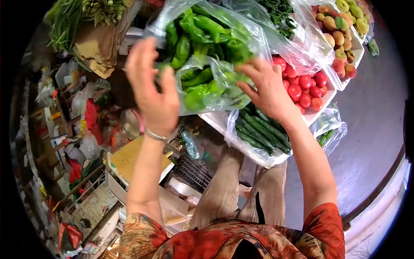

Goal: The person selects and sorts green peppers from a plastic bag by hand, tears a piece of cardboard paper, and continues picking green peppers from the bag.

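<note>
A clear plastic bag (258,36) full of green peppers (211,26) lies in front of me. My left hand (153,88) is at the bag's left side, slightly blurred, with fingers stretched up and thumb apart; nothing shows in its grip. On the right side, my right hand (267,88) has its fingers and thumb curled against the bag's film, seemingly pinching it. More green peppers show through the crumpled plastic between the two hands. Below the right hand are dark green cucumbers (261,131) in a plastic-lined white box (269,160).
Red tomatoes (305,89) and a box of peaches (338,36) stand to the right. Leafy greens (71,26) and torn cardboard (92,49) are at upper left. Plastic bags and clutter fill the left side, near a yellowish board (133,159) and a black crate (192,172).
</note>
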`<state>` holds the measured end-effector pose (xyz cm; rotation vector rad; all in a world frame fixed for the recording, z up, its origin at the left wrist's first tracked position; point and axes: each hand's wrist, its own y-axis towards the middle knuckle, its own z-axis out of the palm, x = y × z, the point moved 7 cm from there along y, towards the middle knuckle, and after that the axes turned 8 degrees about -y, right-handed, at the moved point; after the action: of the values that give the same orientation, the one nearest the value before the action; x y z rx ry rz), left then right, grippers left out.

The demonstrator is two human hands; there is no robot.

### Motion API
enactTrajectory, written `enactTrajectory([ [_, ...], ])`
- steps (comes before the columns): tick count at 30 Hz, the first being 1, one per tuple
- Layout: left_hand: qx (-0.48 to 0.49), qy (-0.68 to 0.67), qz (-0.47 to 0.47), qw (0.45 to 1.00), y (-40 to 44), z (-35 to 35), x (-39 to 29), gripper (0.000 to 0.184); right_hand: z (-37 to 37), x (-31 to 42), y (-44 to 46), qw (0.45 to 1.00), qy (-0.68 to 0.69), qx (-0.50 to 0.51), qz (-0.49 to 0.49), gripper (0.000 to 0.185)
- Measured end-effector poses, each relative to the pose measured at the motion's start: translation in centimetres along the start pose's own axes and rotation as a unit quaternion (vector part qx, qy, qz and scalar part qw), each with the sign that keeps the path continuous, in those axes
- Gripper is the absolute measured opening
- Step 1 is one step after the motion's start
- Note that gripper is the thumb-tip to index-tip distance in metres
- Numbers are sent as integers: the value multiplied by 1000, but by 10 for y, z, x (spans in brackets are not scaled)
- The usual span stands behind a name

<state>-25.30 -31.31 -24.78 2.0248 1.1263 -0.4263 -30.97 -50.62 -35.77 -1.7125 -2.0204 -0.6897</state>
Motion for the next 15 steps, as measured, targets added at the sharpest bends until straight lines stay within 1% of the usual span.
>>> enactTrajectory([
  [1, 40, 56, 23, 997, -11, 12, -15, 58, 6, -2, -11, 997, -21, 67, -9, 28],
  [2, 68, 53, 23, 996, -25, 24, -23, 62, -3, 6, -22, 998, 44, 37, -40, 16],
  [3, 96, 50, 24, 994, -38, 35, -32, 67, -6, 12, -32, 989, 64, 118, -58, 19],
  [5, 241, 179, 8, 954, -62, 62, -53, 70, -22, 19, -57, 992, 64, 60, -96, 18],
  [6, 267, 154, -24, 951, -78, 72, -54, 71, -32, 16, -70, 993, 73, 21, -88, 22],
  [7, 264, 160, -25, 951, -91, 77, -58, 65, -36, 13, -83, 993, 74, 19, -88, 22],
  [9, 284, 160, -49, 944, -119, 86, -64, 57, -50, -12, -111, 994, 100, -37, 8, 29],
  [10, 277, 156, -52, 947, -131, 88, -74, 54, -49, -26, -129, 991, 126, -12, 33, 32],
  [11, 269, 151, -54, 950, -142, 91, -86, 51, -52, -37, -148, 987, 154, -7, 55, 28],
  [12, 276, 150, -62, 947, -155, 95, -98, 51, -40, -56, -177, 975, 194, 33, 101, 27],
  [13, 280, 115, -91, 949, -190, 106, -122, 50, -32, -81, -218, 958, 234, 72, 147, 26],
  [15, 301, 68, -146, 940, -226, 122, -146, 49, -24, -104, -272, 945, 230, 139, 184, 25],
])
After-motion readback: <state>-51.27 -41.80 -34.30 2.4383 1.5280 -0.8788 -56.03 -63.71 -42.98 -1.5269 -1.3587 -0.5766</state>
